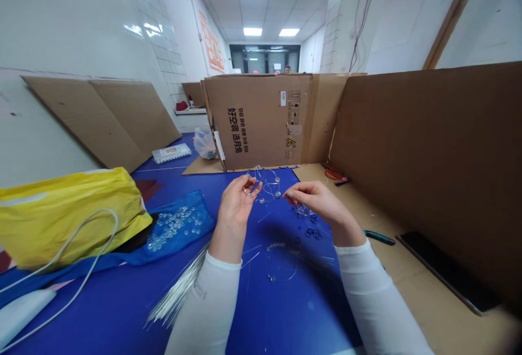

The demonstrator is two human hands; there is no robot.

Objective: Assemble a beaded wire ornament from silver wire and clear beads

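Blue tabletop (253,317) spreads beneath you, with a wire bundle (177,292) nearest, beside your left sleeve, and a loose loop (271,278) between your forearms. Beyond, your left hand (235,203) pinches the beaded wire ring (278,180) above the table; your right hand (318,200) has thumb and finger pressed together just beside it. Farther off stands a cardboard box (261,126).

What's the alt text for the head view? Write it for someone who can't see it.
Over a blue table, the left hand holds a beaded wire ring, the right hand close beside it. Around them lie clear beads, a bundle of wires and a cardboard screen.
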